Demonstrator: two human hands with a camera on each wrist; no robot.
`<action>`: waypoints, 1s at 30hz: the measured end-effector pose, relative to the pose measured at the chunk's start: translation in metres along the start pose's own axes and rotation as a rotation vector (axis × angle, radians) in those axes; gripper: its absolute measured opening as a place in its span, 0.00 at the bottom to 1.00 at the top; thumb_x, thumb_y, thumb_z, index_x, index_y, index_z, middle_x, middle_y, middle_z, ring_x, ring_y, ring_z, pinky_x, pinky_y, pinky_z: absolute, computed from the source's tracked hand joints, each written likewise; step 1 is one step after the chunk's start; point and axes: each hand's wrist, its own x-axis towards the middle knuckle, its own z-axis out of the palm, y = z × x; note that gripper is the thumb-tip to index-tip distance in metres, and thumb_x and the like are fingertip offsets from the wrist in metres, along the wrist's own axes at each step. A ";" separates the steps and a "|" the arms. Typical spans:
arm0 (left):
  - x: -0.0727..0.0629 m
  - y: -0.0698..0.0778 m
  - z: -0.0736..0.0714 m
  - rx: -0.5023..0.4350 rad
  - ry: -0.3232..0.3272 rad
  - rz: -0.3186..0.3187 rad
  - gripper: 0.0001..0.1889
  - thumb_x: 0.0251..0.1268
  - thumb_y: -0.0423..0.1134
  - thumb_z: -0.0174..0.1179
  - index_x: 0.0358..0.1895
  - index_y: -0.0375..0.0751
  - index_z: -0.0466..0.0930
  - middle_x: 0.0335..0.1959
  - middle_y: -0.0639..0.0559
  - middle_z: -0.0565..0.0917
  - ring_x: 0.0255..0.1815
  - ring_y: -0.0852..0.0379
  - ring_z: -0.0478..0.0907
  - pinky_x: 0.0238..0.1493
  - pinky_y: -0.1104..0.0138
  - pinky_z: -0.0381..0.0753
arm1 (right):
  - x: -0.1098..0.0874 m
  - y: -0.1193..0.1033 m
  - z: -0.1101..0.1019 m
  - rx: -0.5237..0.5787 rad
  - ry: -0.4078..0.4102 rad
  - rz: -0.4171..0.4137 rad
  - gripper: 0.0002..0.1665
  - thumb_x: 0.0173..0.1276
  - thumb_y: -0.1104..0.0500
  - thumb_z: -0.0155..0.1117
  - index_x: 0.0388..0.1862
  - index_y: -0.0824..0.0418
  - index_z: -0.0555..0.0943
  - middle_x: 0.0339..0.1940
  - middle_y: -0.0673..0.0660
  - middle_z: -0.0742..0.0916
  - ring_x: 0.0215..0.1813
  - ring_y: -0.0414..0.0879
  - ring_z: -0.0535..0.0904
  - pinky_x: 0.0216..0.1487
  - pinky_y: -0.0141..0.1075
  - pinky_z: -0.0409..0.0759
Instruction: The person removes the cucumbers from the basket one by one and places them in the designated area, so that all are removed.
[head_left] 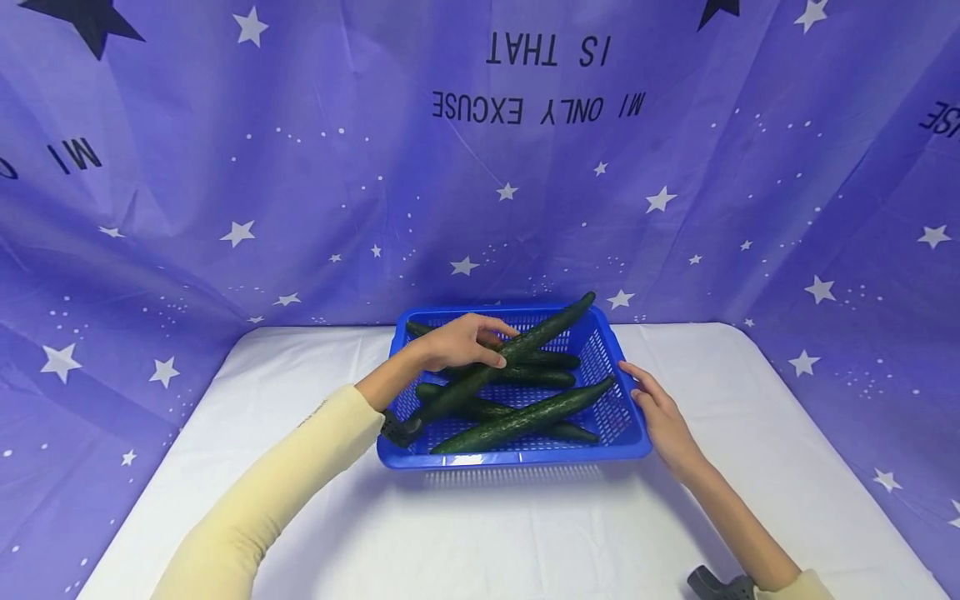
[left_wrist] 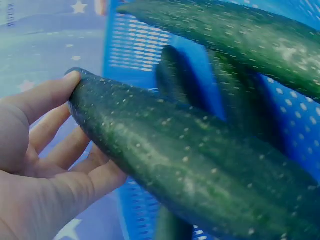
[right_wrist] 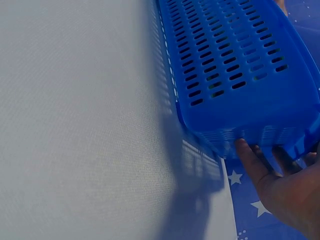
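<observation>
A long dark green cucumber (head_left: 555, 327) lies diagonally over others in a blue plastic basket (head_left: 517, 457), its upper end past the back rim. My left hand (head_left: 461, 343) holds it, thumb on one side and fingers on the other. In the left wrist view, the thumb and fingers are close to one end of that cucumber (left_wrist: 175, 150). My right hand (head_left: 667, 421) is at the basket's right side, its fingers extended against the outer wall. In the right wrist view, fingertips (right_wrist: 241, 145) touch the basket's end wall.
Several other cucumbers lie crossed in the basket, among them one near the front (head_left: 517, 425). The basket stands on a white-covered table (head_left: 337, 517). Behind and beside the table hangs a purple cloth (head_left: 300, 167) with stars and lettering.
</observation>
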 end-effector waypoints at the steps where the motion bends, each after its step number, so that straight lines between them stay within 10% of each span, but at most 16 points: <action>1: -0.002 0.003 -0.002 0.002 0.019 0.014 0.27 0.66 0.29 0.65 0.68 0.41 0.74 0.69 0.43 0.72 0.70 0.46 0.67 0.62 0.54 0.74 | 0.000 0.000 0.000 0.002 -0.002 0.001 0.29 0.84 0.59 0.34 0.80 0.58 0.57 0.78 0.67 0.59 0.72 0.67 0.61 0.68 0.64 0.58; 14: -0.061 0.024 -0.035 0.015 0.269 0.067 0.25 0.64 0.33 0.68 0.65 0.40 0.77 0.63 0.44 0.78 0.63 0.48 0.74 0.57 0.55 0.77 | 0.000 0.000 -0.001 -0.032 -0.003 0.006 0.29 0.84 0.58 0.34 0.81 0.56 0.57 0.79 0.65 0.60 0.71 0.64 0.63 0.65 0.50 0.68; 23: -0.119 0.003 -0.054 -0.027 0.404 -0.055 0.29 0.65 0.34 0.66 0.69 0.37 0.71 0.63 0.35 0.75 0.63 0.41 0.73 0.50 0.54 0.81 | 0.001 0.000 0.000 -0.015 -0.004 0.014 0.29 0.84 0.58 0.34 0.81 0.56 0.56 0.79 0.65 0.58 0.73 0.65 0.60 0.68 0.59 0.60; 30: -0.161 -0.022 -0.059 -0.069 0.458 -0.110 0.32 0.68 0.35 0.64 0.73 0.35 0.64 0.64 0.32 0.74 0.58 0.41 0.77 0.41 0.60 0.81 | 0.001 -0.001 -0.001 -0.040 -0.004 0.008 0.29 0.84 0.58 0.35 0.81 0.55 0.56 0.78 0.65 0.61 0.71 0.64 0.63 0.64 0.47 0.68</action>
